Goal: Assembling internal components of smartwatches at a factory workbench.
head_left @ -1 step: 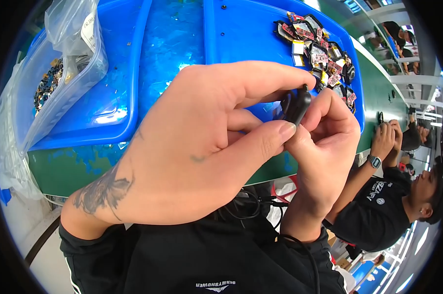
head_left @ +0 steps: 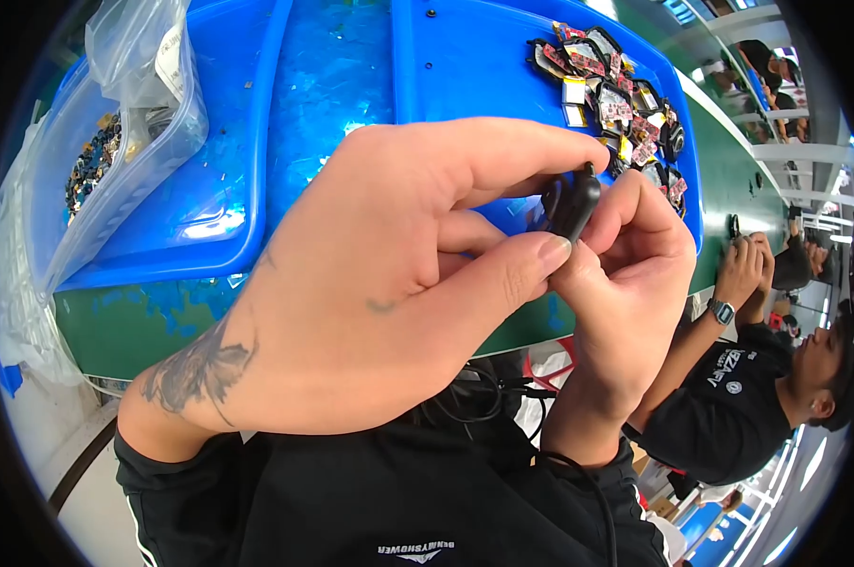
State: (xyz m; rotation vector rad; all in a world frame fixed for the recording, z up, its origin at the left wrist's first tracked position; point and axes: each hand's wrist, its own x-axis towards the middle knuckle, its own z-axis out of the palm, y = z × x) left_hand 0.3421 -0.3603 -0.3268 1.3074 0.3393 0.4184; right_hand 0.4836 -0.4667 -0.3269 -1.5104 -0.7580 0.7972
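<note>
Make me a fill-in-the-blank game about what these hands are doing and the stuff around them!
1. The left hand and right hand hold a small part coloured ____.
2. The tray under the heap of opened devices with circuit boards is coloured ____.
3. The dark tattoo is on the wearer's ____ arm.
4. The person in the black T-shirt at the right wears a ____ on one wrist.

Missing words: black; blue; left; watch.
</note>
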